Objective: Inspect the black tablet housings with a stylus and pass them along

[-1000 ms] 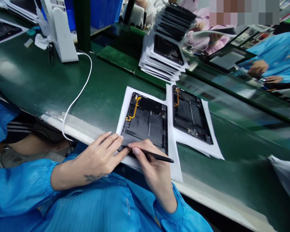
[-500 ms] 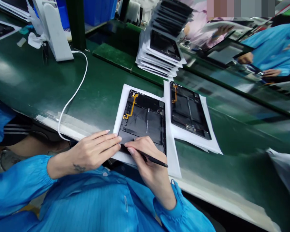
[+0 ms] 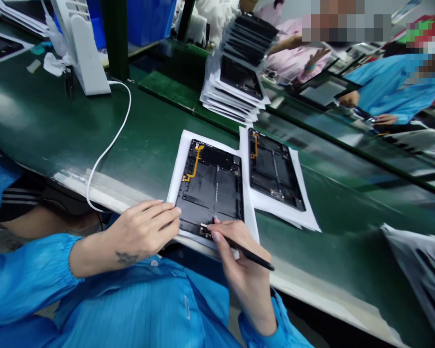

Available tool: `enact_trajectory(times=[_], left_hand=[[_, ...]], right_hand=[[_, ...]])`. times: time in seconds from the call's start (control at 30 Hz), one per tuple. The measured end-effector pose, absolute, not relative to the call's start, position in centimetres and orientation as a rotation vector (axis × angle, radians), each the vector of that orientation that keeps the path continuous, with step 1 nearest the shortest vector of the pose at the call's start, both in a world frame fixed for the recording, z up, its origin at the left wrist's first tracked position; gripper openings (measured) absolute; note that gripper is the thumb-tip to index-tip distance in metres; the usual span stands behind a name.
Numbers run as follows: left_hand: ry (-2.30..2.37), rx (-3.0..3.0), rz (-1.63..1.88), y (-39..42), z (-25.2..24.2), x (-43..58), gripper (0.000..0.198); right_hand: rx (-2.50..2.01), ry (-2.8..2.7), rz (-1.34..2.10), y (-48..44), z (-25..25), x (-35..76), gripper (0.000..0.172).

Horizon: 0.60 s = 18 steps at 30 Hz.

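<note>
An opened black tablet (image 3: 206, 193) lies on a white sheet (image 3: 177, 159) in front of me, its inside facing up. An orange flex cable (image 3: 196, 166) runs along its upper left side. My left hand (image 3: 145, 229) rests with outstretched fingers at the tablet's lower left edge. In my right hand (image 3: 242, 253) is a slim black pen-like tool (image 3: 255, 259), pinched between thumb and fingers over the tablet's bottom edge. Beside those fingertips shows a small connector board (image 3: 204, 230). The tool's tip is hidden by the fingers.
A second opened tablet (image 3: 275, 171) lies on paper to the right. Behind it stands a tall stack of tablets and sheets (image 3: 232, 104). A white stand (image 3: 90, 58) with a white cable (image 3: 125, 116) is at left. Co-workers, one in blue (image 3: 380, 87), are across the bench.
My right hand has moved right along the tablet's bottom edge with the black tool, uncovering the small connector board. My left hand stays at the lower left edge.
</note>
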<state>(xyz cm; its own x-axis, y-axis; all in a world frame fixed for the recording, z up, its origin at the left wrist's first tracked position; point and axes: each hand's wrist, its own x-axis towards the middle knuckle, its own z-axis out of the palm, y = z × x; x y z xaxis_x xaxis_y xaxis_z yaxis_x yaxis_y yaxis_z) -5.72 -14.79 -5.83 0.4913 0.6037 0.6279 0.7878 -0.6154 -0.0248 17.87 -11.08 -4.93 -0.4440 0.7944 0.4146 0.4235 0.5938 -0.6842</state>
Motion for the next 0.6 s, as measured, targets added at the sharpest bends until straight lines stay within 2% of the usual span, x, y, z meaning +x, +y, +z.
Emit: enact_trajectory(times=[0.17,0.43,0.6], left_hand=[[-1.145,-2.491,-0.840,-14.1,-5.4,-5.0,0.029],[-1.110,-2.545,-0.653,-13.7,-5.4,-3.4,0.030],[-1.207,-2.670,-0.808,-13.8,-5.6,-4.1,0.031]], right_hand=[[-0.918,-2.098,0.539,-12.0,-5.6,18.1,0.024],[-0.712,-2.354,0.334,-12.3,-5.8,18.2,0.036],[-0.778,-2.169,0.547,-12.5,-6.3,18.6,0.032]])
